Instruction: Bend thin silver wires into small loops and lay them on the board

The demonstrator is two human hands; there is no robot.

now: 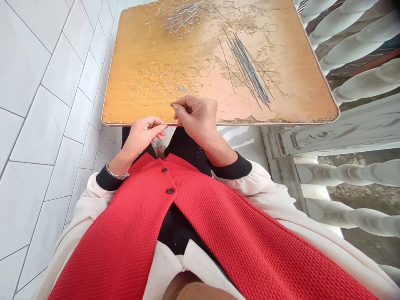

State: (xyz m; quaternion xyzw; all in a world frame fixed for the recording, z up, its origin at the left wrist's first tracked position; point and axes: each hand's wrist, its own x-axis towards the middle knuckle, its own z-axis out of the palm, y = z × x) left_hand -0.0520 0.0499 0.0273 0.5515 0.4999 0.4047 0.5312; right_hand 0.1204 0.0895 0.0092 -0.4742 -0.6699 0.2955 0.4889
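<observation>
Red knit vest (pixel 175 233) lies nearest; left hand (pixel 142 135) and right hand (pixel 195 118) both pinch a thin wire (pixel 171 124) in their fingertips, held up at the near edge of the worn wooden tabletop (pixel 300 100), just clear of the wire loops (pixel 159 81) set out in rows.

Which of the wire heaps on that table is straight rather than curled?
The fanned bundle of straight wires on the right of the table; the figure-eight loops and the far tangle are all curved.

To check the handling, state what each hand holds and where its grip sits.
A thin silver wire, pinched at the fingertips of the left hand and right hand; which part, cannot tell.
</observation>
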